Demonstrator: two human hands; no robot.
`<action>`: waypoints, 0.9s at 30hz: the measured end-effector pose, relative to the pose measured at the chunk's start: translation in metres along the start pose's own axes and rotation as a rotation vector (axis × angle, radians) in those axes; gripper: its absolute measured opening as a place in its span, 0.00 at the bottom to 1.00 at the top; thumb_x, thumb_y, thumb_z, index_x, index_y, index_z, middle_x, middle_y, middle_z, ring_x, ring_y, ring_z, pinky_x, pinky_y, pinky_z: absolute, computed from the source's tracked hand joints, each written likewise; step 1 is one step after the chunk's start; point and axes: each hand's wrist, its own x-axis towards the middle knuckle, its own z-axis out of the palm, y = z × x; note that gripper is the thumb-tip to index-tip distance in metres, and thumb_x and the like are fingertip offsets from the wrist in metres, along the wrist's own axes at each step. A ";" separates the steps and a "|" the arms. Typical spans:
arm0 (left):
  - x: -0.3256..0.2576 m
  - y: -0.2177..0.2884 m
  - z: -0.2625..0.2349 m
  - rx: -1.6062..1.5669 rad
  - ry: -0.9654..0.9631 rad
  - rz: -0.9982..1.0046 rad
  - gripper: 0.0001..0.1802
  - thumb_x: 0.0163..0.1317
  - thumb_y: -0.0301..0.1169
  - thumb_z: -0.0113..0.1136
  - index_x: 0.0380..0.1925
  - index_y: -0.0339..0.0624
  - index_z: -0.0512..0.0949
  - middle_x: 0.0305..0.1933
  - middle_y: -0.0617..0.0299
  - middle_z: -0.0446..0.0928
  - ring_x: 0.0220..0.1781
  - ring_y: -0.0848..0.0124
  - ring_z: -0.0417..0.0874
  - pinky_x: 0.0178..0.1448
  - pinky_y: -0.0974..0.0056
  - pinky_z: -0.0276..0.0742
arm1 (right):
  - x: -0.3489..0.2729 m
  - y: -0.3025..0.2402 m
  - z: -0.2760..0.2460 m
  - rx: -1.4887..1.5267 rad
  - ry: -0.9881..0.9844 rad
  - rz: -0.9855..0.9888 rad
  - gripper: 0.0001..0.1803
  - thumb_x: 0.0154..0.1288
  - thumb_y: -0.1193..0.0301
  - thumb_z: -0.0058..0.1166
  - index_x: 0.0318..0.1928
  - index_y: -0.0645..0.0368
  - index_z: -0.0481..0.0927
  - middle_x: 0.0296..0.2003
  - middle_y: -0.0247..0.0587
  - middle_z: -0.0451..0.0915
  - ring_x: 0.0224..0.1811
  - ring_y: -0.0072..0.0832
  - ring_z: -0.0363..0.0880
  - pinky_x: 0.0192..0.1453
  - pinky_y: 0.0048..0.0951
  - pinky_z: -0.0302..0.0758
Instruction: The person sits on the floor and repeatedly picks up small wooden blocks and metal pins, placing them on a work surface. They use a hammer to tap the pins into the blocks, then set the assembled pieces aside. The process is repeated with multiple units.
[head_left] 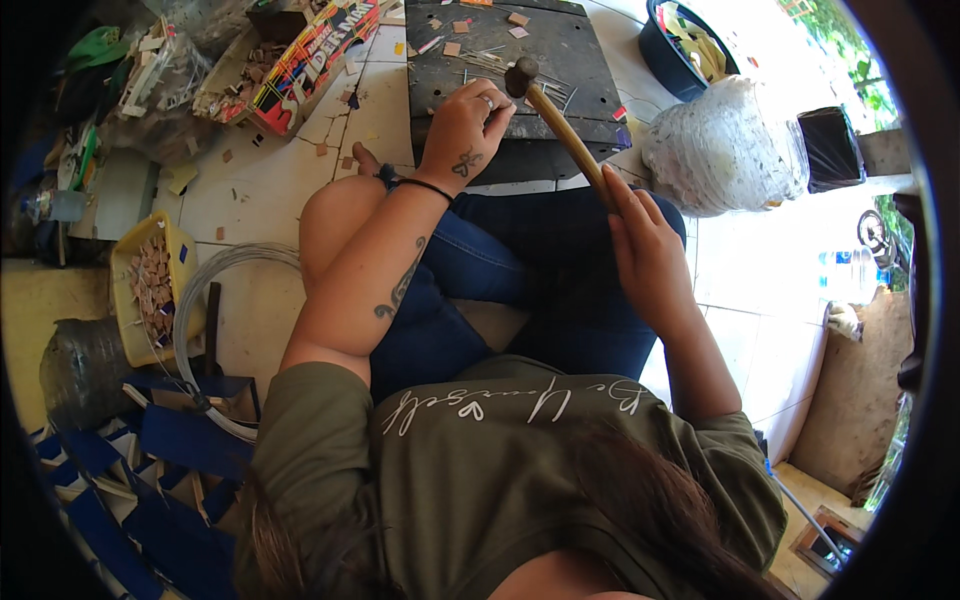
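Observation:
My right hand [645,245] grips the wooden handle of a hammer [563,128]. The dark metal hammer head is raised just right of my left fingertips, over the near part of a low black worktop [450,118]. My left hand [465,128] is closed in a pinch above that worktop's near edge. Whatever is between its fingertips is too small to make out. Beyond my hands, thin metal rods [490,68] lie loose on the worktop. Several small square wooden pieces [452,48] are scattered around them.
At left, a colourful cardboard box [300,85] holds wooden bits. A yellow basket [188,262] of small pieces stands near a wire coil [180,325] and blue boxes [200,435]. At right are a dark tub [655,50] and a plastic-wrapped bundle [725,148].

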 end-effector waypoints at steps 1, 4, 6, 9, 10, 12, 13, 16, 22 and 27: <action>0.000 0.000 0.000 0.012 -0.005 -0.001 0.04 0.58 0.23 0.63 0.28 0.34 0.77 0.30 0.55 0.76 0.33 0.57 0.80 0.38 0.61 0.75 | -0.001 0.000 0.000 0.011 0.038 -0.027 0.28 0.69 0.77 0.45 0.69 0.50 0.63 0.41 0.49 0.75 0.36 0.48 0.79 0.42 0.41 0.75; -0.001 0.001 0.000 0.016 0.006 -0.002 0.04 0.57 0.23 0.63 0.27 0.35 0.77 0.30 0.56 0.76 0.33 0.57 0.80 0.38 0.61 0.75 | -0.001 0.002 0.001 0.022 -0.004 -0.013 0.28 0.69 0.78 0.46 0.69 0.50 0.64 0.40 0.49 0.75 0.36 0.49 0.79 0.41 0.41 0.75; -0.001 0.001 0.000 0.016 0.006 0.003 0.04 0.57 0.23 0.63 0.27 0.35 0.77 0.30 0.56 0.76 0.33 0.57 0.79 0.38 0.60 0.75 | -0.001 0.002 0.001 0.031 -0.006 -0.013 0.28 0.69 0.78 0.46 0.69 0.51 0.64 0.39 0.50 0.75 0.36 0.49 0.79 0.41 0.41 0.75; 0.000 0.000 0.000 0.028 0.002 0.014 0.04 0.57 0.23 0.64 0.27 0.35 0.77 0.30 0.56 0.76 0.33 0.57 0.80 0.38 0.60 0.75 | -0.001 0.004 0.002 0.057 0.079 -0.072 0.28 0.69 0.78 0.46 0.69 0.51 0.65 0.39 0.50 0.75 0.36 0.49 0.79 0.41 0.40 0.75; -0.001 0.000 0.000 0.025 0.011 0.016 0.04 0.57 0.23 0.64 0.27 0.35 0.77 0.30 0.56 0.76 0.33 0.57 0.80 0.38 0.60 0.75 | 0.000 0.004 0.002 0.062 0.091 -0.083 0.28 0.69 0.78 0.47 0.68 0.52 0.65 0.39 0.50 0.75 0.36 0.49 0.79 0.42 0.40 0.75; -0.001 0.000 0.000 0.019 0.009 0.006 0.04 0.56 0.22 0.63 0.26 0.35 0.77 0.30 0.56 0.76 0.33 0.56 0.79 0.38 0.59 0.75 | 0.001 0.005 0.003 0.065 0.080 -0.078 0.28 0.69 0.78 0.46 0.68 0.52 0.65 0.39 0.50 0.76 0.36 0.49 0.79 0.42 0.39 0.75; -0.002 0.001 0.000 0.017 -0.004 -0.004 0.03 0.55 0.22 0.63 0.26 0.36 0.77 0.30 0.56 0.76 0.34 0.56 0.79 0.39 0.58 0.75 | 0.002 0.006 0.003 0.065 0.058 -0.061 0.27 0.69 0.78 0.46 0.68 0.52 0.65 0.39 0.50 0.76 0.37 0.49 0.79 0.42 0.39 0.75; -0.001 -0.001 0.001 0.010 0.008 -0.007 0.05 0.56 0.22 0.64 0.26 0.35 0.77 0.29 0.56 0.76 0.33 0.56 0.79 0.38 0.60 0.75 | 0.003 0.007 0.004 0.065 0.112 -0.077 0.27 0.69 0.78 0.46 0.68 0.53 0.65 0.40 0.51 0.76 0.37 0.49 0.79 0.43 0.39 0.75; -0.001 -0.001 0.001 0.014 0.009 -0.002 0.06 0.56 0.22 0.64 0.26 0.35 0.76 0.29 0.56 0.76 0.32 0.58 0.79 0.37 0.61 0.74 | 0.003 0.011 0.007 0.053 0.131 -0.091 0.28 0.70 0.78 0.46 0.69 0.51 0.64 0.40 0.51 0.77 0.37 0.49 0.79 0.43 0.39 0.75; -0.002 -0.001 0.001 0.015 0.004 -0.033 0.05 0.56 0.22 0.65 0.26 0.36 0.77 0.29 0.56 0.76 0.31 0.58 0.79 0.37 0.61 0.74 | 0.005 0.016 0.007 0.019 0.032 -0.022 0.28 0.70 0.77 0.45 0.69 0.49 0.64 0.41 0.50 0.77 0.37 0.50 0.79 0.43 0.41 0.75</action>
